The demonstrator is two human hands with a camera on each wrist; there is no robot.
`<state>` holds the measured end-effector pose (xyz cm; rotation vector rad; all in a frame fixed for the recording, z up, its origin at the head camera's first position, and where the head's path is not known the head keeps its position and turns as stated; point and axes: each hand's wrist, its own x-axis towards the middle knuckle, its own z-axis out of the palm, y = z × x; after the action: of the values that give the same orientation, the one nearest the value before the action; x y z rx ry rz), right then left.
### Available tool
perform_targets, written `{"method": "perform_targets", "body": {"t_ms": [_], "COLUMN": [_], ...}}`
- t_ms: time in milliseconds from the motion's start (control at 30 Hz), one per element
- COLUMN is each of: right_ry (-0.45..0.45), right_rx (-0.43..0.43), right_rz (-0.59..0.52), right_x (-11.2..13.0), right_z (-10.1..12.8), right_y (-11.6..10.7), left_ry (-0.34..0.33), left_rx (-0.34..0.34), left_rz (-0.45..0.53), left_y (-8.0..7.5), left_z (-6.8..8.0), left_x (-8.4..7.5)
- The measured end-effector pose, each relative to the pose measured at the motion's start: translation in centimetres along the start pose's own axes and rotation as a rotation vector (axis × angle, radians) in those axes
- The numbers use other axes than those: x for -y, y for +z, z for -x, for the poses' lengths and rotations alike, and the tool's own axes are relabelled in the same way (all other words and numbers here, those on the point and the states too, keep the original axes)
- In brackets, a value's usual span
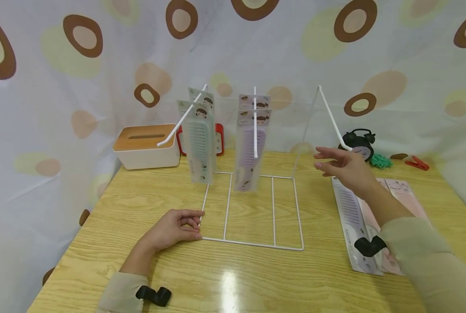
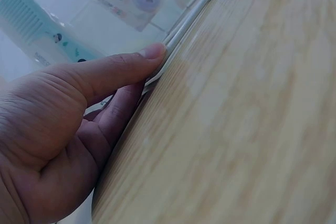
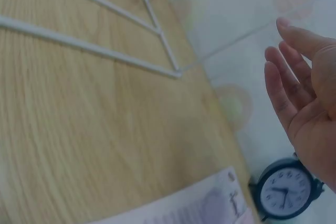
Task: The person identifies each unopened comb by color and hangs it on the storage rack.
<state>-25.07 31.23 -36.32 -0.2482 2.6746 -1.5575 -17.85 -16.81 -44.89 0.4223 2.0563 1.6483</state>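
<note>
A white wire display rack (image 1: 252, 245) stands on the table, with three prongs sloping toward me. Two packaged green combs (image 1: 199, 139) hang from the left prong, and two packaged purple combs (image 1: 249, 148) from the middle one. The right prong (image 1: 330, 113) carries nothing. At the base's front left corner my left hand (image 1: 172, 230) grips the wire; its thumb (image 2: 126, 69) presses on the rod in the left wrist view. My right hand (image 1: 348, 171) is raised by the lower tip of the right prong, fingers loosely bent and holding nothing.
Under my right forearm lie a packaged purple comb (image 1: 350, 213) and pink packs (image 1: 407, 198). Behind stand a tissue box (image 1: 148, 150), a red-framed object (image 1: 219, 134) and a black alarm clock (image 3: 286, 190). A green hair tie (image 1: 380, 161) and red clip (image 1: 417, 163) sit back right.
</note>
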Motion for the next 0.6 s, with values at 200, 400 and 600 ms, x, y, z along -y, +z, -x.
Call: {"method": "perform_targets", "body": {"t_ms": [200,400,600], "right_ry": [0.062,0.084,0.163], "right_rx": [-0.022,-0.029,-0.019], "right_rz": [0.077,0.184,0.266], "right_x": [-3.3,-5.7,-7.1], "right_z": [0.0,0.2,0.3], "right_y": [-0.6,-1.6,-2.2], "left_ry": [0.016,0.015,0.006], "left_rx": [0.003,0.0,-0.002], "left_rz": [-0.005,-0.004,-0.004], "left_y": [0.0,0.0,-0.1], "left_z": [-0.1,-0.1,0.1], "left_x": [0.0,-0.1,-0.2]}}
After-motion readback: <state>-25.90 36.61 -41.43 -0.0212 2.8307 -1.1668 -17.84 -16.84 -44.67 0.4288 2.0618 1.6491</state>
